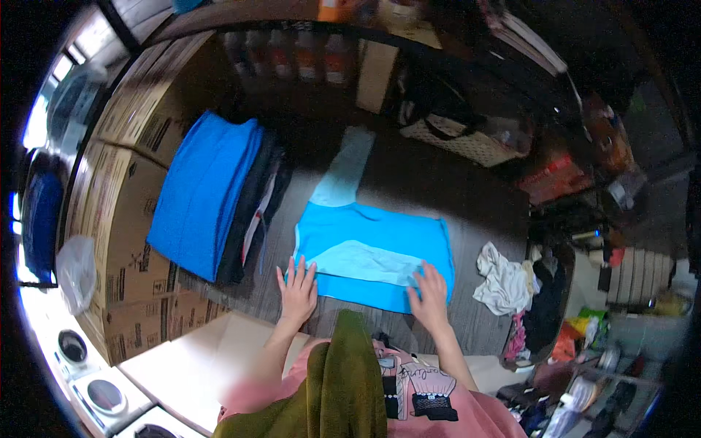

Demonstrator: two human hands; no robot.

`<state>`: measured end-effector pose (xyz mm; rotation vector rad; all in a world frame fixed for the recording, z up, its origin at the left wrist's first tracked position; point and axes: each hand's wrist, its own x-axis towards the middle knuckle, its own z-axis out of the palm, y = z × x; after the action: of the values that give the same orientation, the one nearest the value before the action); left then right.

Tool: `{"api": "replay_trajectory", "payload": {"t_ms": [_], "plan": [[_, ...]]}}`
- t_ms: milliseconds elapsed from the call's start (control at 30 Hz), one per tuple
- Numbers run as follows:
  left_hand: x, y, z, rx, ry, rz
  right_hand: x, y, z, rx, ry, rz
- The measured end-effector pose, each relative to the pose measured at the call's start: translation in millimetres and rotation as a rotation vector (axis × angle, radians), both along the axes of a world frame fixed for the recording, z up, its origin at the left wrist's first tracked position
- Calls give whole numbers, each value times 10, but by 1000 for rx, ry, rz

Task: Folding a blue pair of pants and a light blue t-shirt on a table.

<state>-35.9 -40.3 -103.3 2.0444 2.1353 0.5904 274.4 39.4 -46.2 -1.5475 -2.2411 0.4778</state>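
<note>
A bright blue long-sleeved shirt (383,219) lies on the dark wood-grain table (460,334) before me. Its near sleeve (367,263), a paler blue, is folded across the body. The far sleeve (345,169) stretches away over the tabletop. My left hand (298,293) rests with spread fingers at the shirt's left edge, by the shoulder of the folded sleeve. Over the cuff end of that sleeve, my right hand (430,293) is laid with its fingers apart. Neither hand appears to grip the cloth.
Left of the shirt stands a stack of folded clothes (205,191), blue and dark, beside cardboard boxes (137,219). A crumpled white cloth (501,279) lies to the right. At the back are a patterned basket (454,139) and several bottles (306,57). Washing machines (104,394) show at lower left.
</note>
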Motion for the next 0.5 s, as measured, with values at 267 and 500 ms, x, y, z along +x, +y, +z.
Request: {"api": "replay_trajectory", "payload": {"t_ms": [267,500], "plan": [[-159,748,301,106,-101,-75,196,596,-141,169,-207,-76],[-45,1308,-29,-161,127,2,296,1673,-483,346,-693,41]]}}
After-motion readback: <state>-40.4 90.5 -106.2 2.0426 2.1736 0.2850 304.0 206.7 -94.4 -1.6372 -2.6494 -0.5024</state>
